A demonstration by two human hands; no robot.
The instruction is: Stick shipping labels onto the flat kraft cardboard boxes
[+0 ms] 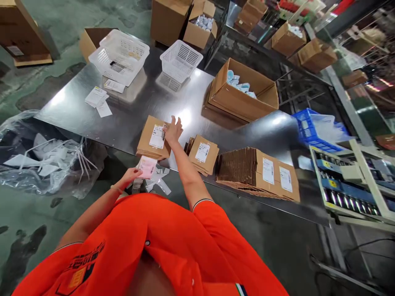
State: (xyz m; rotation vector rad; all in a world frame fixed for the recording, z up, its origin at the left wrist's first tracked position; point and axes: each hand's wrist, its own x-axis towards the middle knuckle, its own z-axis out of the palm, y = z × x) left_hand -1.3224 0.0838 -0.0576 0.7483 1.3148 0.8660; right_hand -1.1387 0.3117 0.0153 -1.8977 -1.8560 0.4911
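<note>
My left hand [133, 174] is closed on a pinkish printed label sheet [147, 167], just off the table's front edge. My right hand [173, 130] has its fingers spread, over the right edge of a stack of flattened cardboard boxes [145, 139]. Whether its fingertips touch the white shipping label [157, 136] on top I cannot tell. To the right of that wrist lies a smaller pile of flattened boxes [211, 158], also labelled. Farther right, a long row of folded boxes [237, 168] leans over, with two labels showing.
The steel table [135, 111] carries loose papers [97, 98], a large white basket [120, 72], a smaller basket [180, 61] and a carton [243, 107] of pale blue rolls. A plastic-lined bin [46, 164] of paper strips stands left; a blue crate [321, 129] and roller conveyor [348, 185] stand right.
</note>
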